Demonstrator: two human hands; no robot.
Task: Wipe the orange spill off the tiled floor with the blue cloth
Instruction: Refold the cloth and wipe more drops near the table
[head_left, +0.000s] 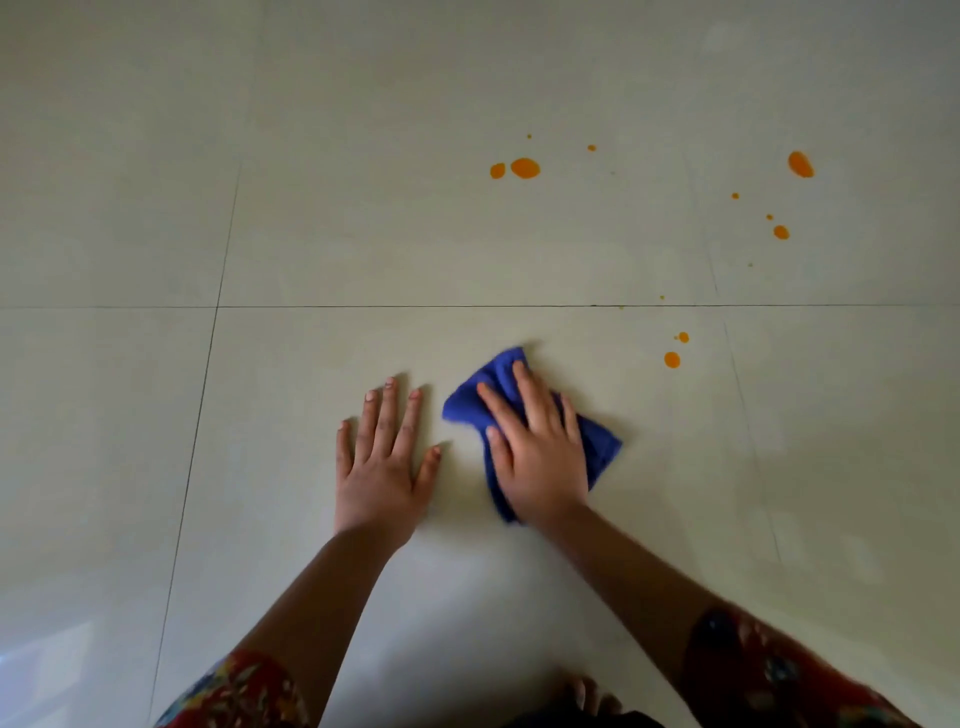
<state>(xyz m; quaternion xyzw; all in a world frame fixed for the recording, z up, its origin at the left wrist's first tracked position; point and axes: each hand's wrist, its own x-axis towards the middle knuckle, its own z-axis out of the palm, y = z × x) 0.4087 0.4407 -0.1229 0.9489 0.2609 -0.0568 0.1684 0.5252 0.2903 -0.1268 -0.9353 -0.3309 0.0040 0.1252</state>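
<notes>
Bare left hand (382, 467), bare right hand (540, 457), bare forearms (322, 597), red floral-print sleeves (779, 675), bare toes (592, 695)

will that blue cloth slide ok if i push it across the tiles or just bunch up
Probably floppy: the blue cloth lies creased and bunched under the right hand, so it may fold over itself when pushed. It likely slides easily, since the tiled floor looks smooth and glossy.

Both arms reach forward, bare from the patterned sleeves (234, 691) to the wrists. The left hand (382, 467) lies palm down on the floor (311, 364), fingers straight and spread. Just beside it, the right hand (537, 452) presses flat on the blue cloth (467, 402), fingers extended
</notes>
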